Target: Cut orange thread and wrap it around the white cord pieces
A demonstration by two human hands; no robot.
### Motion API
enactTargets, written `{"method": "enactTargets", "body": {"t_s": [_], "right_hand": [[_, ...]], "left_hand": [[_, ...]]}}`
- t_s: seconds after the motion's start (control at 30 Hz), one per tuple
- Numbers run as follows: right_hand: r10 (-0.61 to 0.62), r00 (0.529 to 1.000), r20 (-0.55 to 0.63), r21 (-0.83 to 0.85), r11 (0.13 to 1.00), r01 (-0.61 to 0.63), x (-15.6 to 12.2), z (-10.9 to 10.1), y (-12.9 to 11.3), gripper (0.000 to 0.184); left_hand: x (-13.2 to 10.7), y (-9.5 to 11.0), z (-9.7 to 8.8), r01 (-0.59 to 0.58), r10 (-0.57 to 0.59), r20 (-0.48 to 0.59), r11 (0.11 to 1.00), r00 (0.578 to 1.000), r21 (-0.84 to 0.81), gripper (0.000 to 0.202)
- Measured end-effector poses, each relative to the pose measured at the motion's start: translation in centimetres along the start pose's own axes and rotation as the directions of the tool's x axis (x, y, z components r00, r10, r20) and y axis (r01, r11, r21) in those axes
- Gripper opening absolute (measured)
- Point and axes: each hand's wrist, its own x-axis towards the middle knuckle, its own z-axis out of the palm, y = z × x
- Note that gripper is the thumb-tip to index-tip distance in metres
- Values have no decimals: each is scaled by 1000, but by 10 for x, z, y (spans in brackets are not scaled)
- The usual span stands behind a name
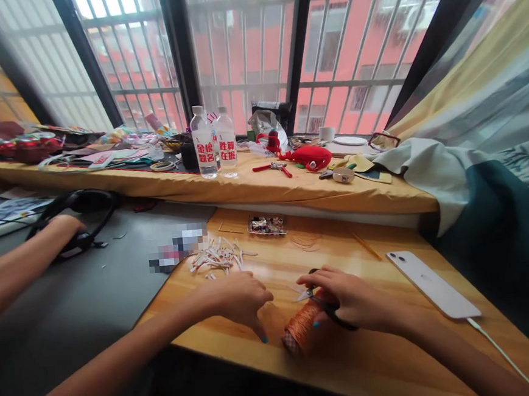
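My right hand (340, 292) has its fingers in the black handles of a pair of scissors (305, 295), whose blades point left. Just beneath lies a spool of orange thread (302, 326), tilted on its side on the wooden table (373, 354); whether the hand touches it I cannot tell. To the spool's left, my left hand (241, 298) hovers over the wood, fingers bent and thumb stretched down apart from them. Nothing shows clearly in it. Beyond it sits a loose pile of short white strips (218, 255).
Another person's hand (63, 229) rests by black headphones (87, 221) at left. A clear box of beads (266, 225), thin orange strands (305, 242), a pencil (368, 248) and a charging phone (431, 282) lie around. Water bottles (205, 144) and red-handled pliers (272, 170) occupy the sill.
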Motion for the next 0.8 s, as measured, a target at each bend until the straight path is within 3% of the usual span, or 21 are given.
{"method": "enactTargets", "body": {"t_s": [0.13, 0.23, 0.37, 0.47, 0.57, 0.67, 0.73, 0.8], "right_hand": [[2, 998, 71, 41, 999, -5, 6, -2, -4, 53], [36, 994, 104, 86, 995, -45, 4, -3, -3, 57], [54, 994, 94, 107, 992, -64, 4, 2, 0, 62], [28, 990, 139, 131, 990, -46, 6, 2, 0, 68], [12, 968, 249, 159, 986, -53, 8, -6, -4, 74], [5, 936, 353, 210, 974, -84, 9, -17, -10, 76], [-7, 919, 393, 278, 954, -111, 11, -20, -11, 76], [-24, 914, 404, 348, 929, -129, 14, -20, -9, 74]], "left_hand": [[-10, -7, 4, -40, 38, 27, 997, 999, 67, 19], [-17, -19, -6, 12, -12, -43, 1000, 999, -1, 12], [-21, -33, -30, 38, -94, -172, 953, 981, -301, 21], [-19, -38, -42, 1, -108, -160, 831, 981, -556, 27], [-15, -36, -47, 9, -133, -134, 743, 982, -669, 26], [-13, -32, -48, 60, -185, -156, 808, 970, -586, 25], [-11, -29, -48, 125, -225, -234, 918, 946, -375, 25], [-10, -25, -47, 207, -225, -320, 974, 920, -88, 22]]}}
